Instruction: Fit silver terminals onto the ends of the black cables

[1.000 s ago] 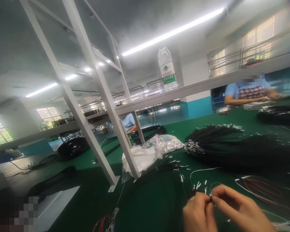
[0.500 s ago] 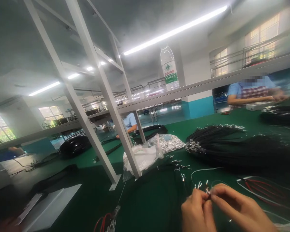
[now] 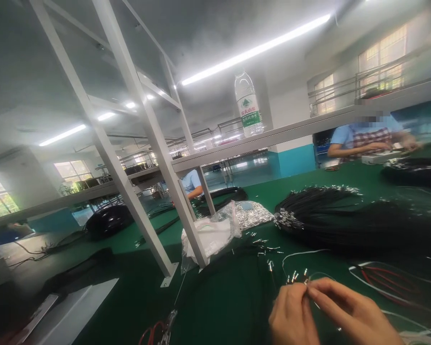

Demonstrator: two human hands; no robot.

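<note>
My left hand (image 3: 294, 316) and my right hand (image 3: 348, 311) meet low in the head view, fingertips pinched together over the green table (image 3: 136, 297). Between them is a small metal terminal on a thin wire (image 3: 301, 252) that loops away across the table. Both hands are closed in a pinch. Several loose silver terminals (image 3: 269, 249) lie scattered just beyond my fingers. A large bundle of black wires with metal ends (image 3: 345, 220) lies behind them to the right.
A clear plastic bag of silver parts (image 3: 230, 223) leans by a white frame post (image 3: 154, 139). A water bottle (image 3: 249, 104) stands on the shelf rail. Red wires (image 3: 384, 280) lie at right. Other people sit far right (image 3: 366, 136) and beyond the frame (image 3: 192, 183).
My hands stay pinched together on the wire and terminal, shifting only slightly. The person at far right has moved an arm a little.
</note>
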